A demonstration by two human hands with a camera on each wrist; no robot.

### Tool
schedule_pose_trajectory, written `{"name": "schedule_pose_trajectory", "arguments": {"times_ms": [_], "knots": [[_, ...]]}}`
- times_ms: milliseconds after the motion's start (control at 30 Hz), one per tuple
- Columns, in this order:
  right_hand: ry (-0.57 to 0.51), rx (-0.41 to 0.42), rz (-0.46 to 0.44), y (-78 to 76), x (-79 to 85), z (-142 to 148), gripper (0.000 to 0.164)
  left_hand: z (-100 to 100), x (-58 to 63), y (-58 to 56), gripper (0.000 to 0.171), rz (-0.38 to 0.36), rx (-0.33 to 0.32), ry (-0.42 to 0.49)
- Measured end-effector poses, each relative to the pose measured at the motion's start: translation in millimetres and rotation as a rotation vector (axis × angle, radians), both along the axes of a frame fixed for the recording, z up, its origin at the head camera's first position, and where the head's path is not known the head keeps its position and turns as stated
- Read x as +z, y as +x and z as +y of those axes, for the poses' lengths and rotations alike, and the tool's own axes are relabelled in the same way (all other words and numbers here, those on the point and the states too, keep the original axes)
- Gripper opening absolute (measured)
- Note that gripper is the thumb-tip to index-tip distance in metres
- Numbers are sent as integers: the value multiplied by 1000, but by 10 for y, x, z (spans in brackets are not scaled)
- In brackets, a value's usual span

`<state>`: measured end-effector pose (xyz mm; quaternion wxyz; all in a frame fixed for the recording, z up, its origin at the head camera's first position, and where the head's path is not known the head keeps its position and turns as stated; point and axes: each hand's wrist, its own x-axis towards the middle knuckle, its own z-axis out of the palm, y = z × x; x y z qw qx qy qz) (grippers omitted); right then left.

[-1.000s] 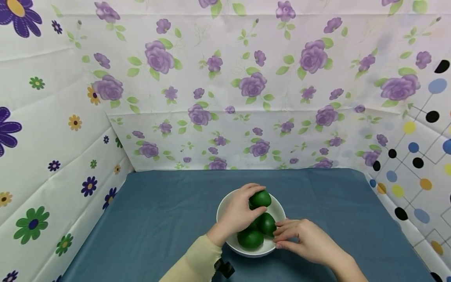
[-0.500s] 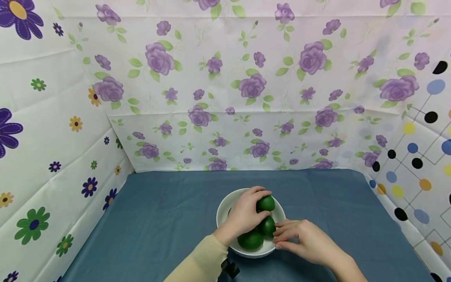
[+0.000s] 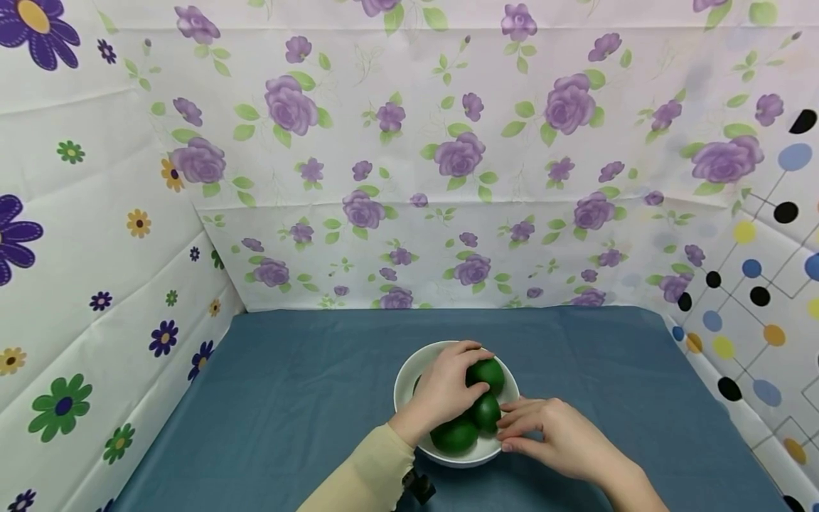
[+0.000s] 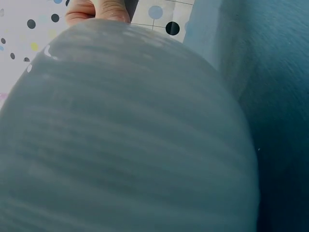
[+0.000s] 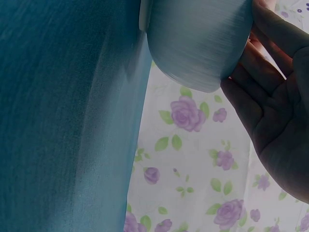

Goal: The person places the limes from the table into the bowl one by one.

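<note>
A white bowl (image 3: 409,370) holds several smooth dark green fruits, perhaps limes or avocados. My left hand (image 3: 441,387) reaches into it, with fingers and thumb around the upper green fruit (image 3: 488,375). Just below lie a second green fruit (image 3: 485,414) and a third green fruit (image 3: 454,436), partly covered by the hand. At the bowl's right rim, my right hand (image 3: 557,437) pinches the edge, also seen in the right wrist view, where that hand (image 5: 285,106) touches the bowl's side (image 5: 200,46). In the left wrist view the bowl's outer wall (image 4: 130,130) hides the left hand.
Blue cloth (image 3: 307,398) covers the table. A floral sheet (image 3: 409,235) hangs behind it, a flowered sheet (image 3: 115,256) stands at the left and a dotted sheet (image 3: 761,306) at the right. A small black device (image 3: 419,487) sits at the left wrist.
My left hand has shifted slightly right and down with the upper green fruit, which now rests nearer the second one. The right hand and the bowl have stayed put.
</note>
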<state>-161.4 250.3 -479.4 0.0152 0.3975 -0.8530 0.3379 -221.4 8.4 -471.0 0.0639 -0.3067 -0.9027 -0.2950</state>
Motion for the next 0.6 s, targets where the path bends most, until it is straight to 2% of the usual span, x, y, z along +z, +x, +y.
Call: {"name": "schedule_pose_trajectory", "arguments": {"times_ms": [200,367,467,600], "knots": [[1,0,-4,1,-3,6,16,-25,-2,-2,47,-17,-3,41],[6,2,-5,1,-4,15,17,-118,49,2,44,-32,-13,157],[5,2,-8,2,-5,15,17,-249,85,33,44,-23,-8,232],[-1,2,-12,5,-19,7,17,-534,99,124,46,-1,32,333]]}}
